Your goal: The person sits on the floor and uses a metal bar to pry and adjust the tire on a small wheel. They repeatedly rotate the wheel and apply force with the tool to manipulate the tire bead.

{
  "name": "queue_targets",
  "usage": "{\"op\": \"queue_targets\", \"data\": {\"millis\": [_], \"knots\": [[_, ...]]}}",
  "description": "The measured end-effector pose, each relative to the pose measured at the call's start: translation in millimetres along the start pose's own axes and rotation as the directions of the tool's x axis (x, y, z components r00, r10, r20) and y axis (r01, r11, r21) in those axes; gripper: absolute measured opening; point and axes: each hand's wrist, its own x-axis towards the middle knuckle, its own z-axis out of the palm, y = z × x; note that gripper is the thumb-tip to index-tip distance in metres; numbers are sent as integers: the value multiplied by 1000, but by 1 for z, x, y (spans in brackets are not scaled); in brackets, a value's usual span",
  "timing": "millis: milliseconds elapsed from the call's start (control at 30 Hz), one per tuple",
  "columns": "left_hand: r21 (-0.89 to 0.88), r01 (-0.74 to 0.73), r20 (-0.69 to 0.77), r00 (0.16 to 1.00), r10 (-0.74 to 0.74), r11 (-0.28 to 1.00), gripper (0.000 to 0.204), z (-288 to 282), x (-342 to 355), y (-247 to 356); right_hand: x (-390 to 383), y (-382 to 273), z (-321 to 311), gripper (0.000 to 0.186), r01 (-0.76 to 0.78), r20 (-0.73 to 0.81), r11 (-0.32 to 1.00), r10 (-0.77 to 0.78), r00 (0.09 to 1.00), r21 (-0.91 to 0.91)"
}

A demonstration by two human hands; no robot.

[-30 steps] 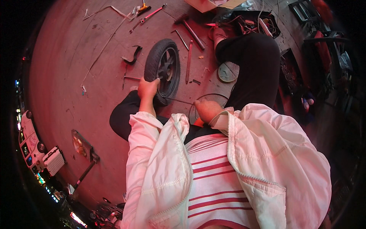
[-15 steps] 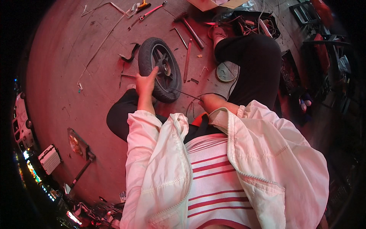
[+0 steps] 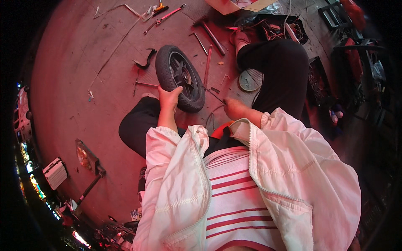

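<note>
Dim scene, red cast on floor (image 3: pixel 113 113); small lights (image 3: pixel 37 187) glare lower left. Fisheye bends the rim, corners black. Right side murky, probably underexposed.

A pale, loose jacket (image 3: pixel 289 167) with a toothed zip (image 3: pixel 250 144) and gathered cuffs (image 3: pixel 265 120) hangs open over a white shirt (image 3: pixel 236 194) striped in red, above black trousers (image 3: pixel 278 75)

On the floor ahead of you, a hammer (image 3: pixel 212 37) lies with its head farther from you than its handle end. To its left, a red-shafted spanner (image 3: pixel 171 13) lies near a long pale strap (image 3: pixel 133 11). To its right, an open black bin (image 3: pixel 304 38) of tangled wires sits near a cardboard box (image 3: pixel 226 6). Far to your left: a ridged pale case (image 3: pixel 55 173) and a white vehicle (image 3: pixel 23 115).
</note>
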Motion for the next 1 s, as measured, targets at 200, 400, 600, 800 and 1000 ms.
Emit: {"op": "queue_targets", "data": {"millis": [200,400,600,800,1000], "knots": [[15,12,25,1000,-12,1000,82,-8,1,-21,-6,-30,-22,44,-188,148,949,154,977,252],[28,-7,64,998,6,1000,81,-7,-8,-16,-6,-32,-23,44,-1,198,984,-35,980,180],[48,-13,56,998,10,999,78,-9,-5,-22,-5,-17,-4,42,115,32,989,-118,993,90],[-6,-16,117,993,16,1000,77,-7,-4,-23,0,-30,-9,48,-27,-253,976,83,964,218],[10,-63,123,990,62,998,74,-9,2,-33,-6,-37,-13,20,117,265,979,-70,962,-167]]}}
